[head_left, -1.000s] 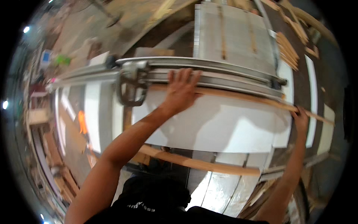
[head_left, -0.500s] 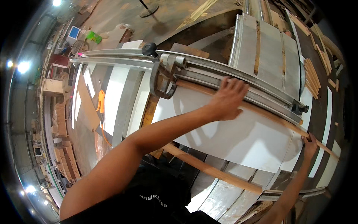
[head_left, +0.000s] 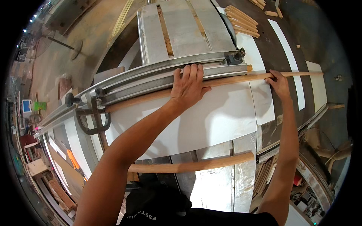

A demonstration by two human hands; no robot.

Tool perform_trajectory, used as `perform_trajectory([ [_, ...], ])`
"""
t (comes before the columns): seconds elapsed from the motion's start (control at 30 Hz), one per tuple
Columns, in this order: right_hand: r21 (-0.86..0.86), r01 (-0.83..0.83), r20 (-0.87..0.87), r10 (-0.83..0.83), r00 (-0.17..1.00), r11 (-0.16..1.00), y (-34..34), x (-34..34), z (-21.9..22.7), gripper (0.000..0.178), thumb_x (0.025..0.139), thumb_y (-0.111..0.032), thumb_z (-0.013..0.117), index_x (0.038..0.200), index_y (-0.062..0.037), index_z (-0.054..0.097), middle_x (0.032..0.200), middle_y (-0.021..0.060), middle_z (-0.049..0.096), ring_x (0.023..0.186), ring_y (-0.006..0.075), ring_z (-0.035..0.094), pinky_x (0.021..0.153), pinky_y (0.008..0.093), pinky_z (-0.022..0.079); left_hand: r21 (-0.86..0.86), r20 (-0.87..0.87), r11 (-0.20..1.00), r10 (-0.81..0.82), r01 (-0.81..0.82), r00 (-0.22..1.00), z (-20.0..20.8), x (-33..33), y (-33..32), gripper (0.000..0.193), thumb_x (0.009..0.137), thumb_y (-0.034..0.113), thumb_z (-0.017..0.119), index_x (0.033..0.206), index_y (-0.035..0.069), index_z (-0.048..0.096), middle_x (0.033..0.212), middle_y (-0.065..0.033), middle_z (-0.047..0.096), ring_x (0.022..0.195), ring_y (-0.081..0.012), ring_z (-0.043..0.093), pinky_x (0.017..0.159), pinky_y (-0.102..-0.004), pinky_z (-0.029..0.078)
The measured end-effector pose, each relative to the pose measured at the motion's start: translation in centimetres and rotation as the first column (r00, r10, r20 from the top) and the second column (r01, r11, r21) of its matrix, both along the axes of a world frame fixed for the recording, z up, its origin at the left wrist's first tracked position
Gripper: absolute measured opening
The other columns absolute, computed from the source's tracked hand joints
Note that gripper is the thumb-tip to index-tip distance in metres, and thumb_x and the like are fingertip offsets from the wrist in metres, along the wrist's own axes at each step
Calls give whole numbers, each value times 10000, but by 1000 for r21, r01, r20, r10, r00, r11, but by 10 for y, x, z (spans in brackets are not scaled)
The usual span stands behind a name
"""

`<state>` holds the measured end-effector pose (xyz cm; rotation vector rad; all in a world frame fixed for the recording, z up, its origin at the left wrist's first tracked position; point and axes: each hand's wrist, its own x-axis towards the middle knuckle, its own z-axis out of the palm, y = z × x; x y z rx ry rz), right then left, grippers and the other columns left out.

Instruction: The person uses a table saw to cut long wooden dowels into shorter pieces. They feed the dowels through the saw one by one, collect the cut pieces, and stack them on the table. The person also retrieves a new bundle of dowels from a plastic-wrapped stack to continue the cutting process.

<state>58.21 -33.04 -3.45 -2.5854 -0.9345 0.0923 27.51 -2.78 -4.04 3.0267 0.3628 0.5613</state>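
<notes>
Nearest the body, a loose wooden strip [head_left: 192, 165] lies across the counter [head_left: 215, 192]. Beyond it, a white panel [head_left: 196, 120] lies flat, with a long wooden strip [head_left: 233, 80] along its far edge against the metal fence rail [head_left: 151, 81]. Left hand [head_left: 188, 86] flat, fingers spread over strip and rail. Right hand [head_left: 279, 83] pinching the strip farther right. Black clamp handle [head_left: 92, 120] at left. Stacked wooden sticks [head_left: 241, 20] far off.

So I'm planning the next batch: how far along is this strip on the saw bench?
Done: cut sticks lie stacked beyond the bench. In hand: the left hand presses the long wooden strip against the metal fence, over the white panel; the right hand steadies its far end. Left: another strip waits nearer the body.
</notes>
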Motion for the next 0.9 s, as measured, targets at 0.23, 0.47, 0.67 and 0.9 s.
perform_trajectory([
  [0.23,2,-72,170,70,983,997,-33,28,-7,370,852,-162,770,1163,20,685,1195,177,685,1081,348,663,928,409,535,-16,-18,1000,-11,10,1000,4,-3,1,855,763,530,788,1346,-29,507,1256,-132,550,1186,-279,492,1001,-477,333],
  [0.47,-3,-78,219,77,973,997,-34,26,-15,344,858,-131,754,1157,23,683,1224,178,673,1111,358,647,953,414,525,-33,-36,999,1,-2,999,8,-2,-1,853,764,522,789,1344,-35,506,1254,-131,547,1174,-280,495,986,-472,336],
  [0.67,6,-61,204,58,977,998,-30,21,-12,353,861,-124,752,1185,-4,680,1266,189,652,1147,362,634,976,413,520,3,-39,1000,7,-7,999,9,-3,-2,862,755,519,796,1343,-41,508,1213,-124,546,1119,-270,499,953,-475,344],
  [0.9,-15,-23,247,26,969,1000,-30,18,-16,373,869,-124,750,1227,-40,684,1292,200,637,1170,368,624,993,418,516,-1,-39,1000,5,-5,999,14,-4,-4,856,756,507,800,1344,-44,510,1204,-126,545,1118,-270,497,956,-475,344],
])
